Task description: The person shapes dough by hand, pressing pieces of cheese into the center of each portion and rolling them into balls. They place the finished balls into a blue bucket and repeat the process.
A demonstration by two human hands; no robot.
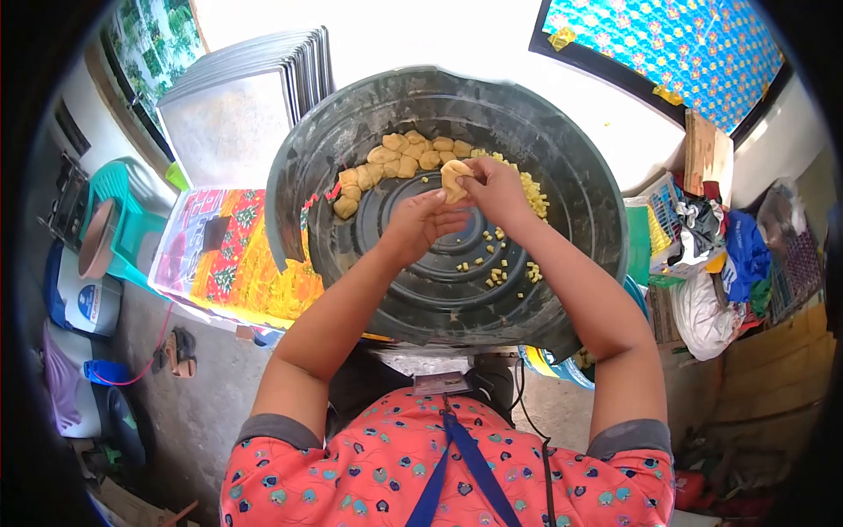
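Above the middle of a large dark round basin (369, 290), my right hand (500, 193) pinches a piece of dough (455, 180). Palm up and fingers spread, my left hand (423, 224) lies just below it, its thumb tip close to or touching the dough's lower edge; exact contact is hard to tell. Dough balls (408, 156) sit packed together along the basin's back left side. Small pale yellow cubes (534, 195) are heaped at the right, partly behind my right hand and wrist. More loose cubes (496, 277) are scattered on the basin floor.
Stacked metal trays (233, 110) lean at the back left. A colourful cloth-covered table (237, 255) extends under the basin. A teal chair (132, 220) stands left. Bags and a plastic basket (665, 211) are at the right. A pair of sandals (182, 353) lies on the floor.
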